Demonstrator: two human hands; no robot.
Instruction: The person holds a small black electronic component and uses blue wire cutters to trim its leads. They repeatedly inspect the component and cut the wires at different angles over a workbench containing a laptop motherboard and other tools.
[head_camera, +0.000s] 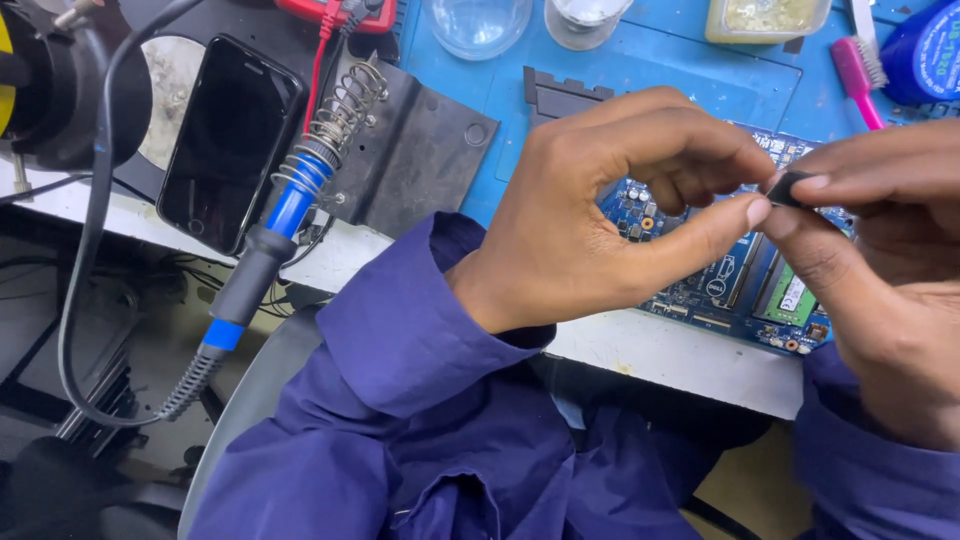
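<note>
In the head view, the left hand (600, 210) and right hand (880, 270) meet above the blue circuit board (745, 285) at the worktop's near edge, each grip pinched on a small dark chip (790, 187) held between thumbs and forefingers. A blue-handled soldering iron (270, 240) rests in its coil stand beside a black phone (228, 140) towards the worktop's left edge.

Black phone (228, 140), blue soldering iron (262, 240), pink brush (856, 70).
</note>
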